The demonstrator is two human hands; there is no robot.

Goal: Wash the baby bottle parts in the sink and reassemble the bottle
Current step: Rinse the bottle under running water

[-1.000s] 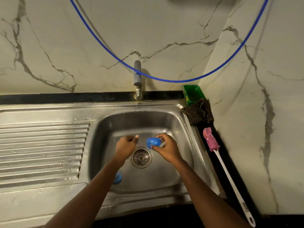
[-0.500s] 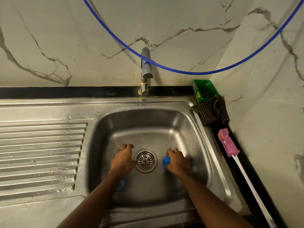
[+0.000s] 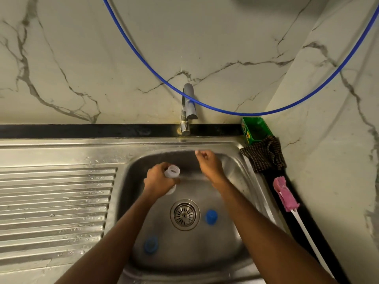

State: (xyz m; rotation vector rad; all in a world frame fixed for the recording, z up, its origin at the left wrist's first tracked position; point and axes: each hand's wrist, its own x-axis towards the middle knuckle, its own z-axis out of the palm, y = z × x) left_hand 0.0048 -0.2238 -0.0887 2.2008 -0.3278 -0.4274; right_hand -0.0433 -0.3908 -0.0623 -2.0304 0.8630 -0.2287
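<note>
– Now, left hand (image 3: 159, 181) is gripping bottle (image 3: 172, 172) over sink (image 3: 242, 181); right hand (image 3: 209, 163) is hanging loosely curled, empty.
– Light plastic, probably slipping easily; wrapping round the body is looking safest, not the rim.

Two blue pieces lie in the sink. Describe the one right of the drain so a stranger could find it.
Start at the steel sink basin and find the round drain strainer in its floor. Just right of the strainer sits the blue cap. It is solid and bright blue, whereas the other blue piece lies front-left of the drain and looks paler.
</note>
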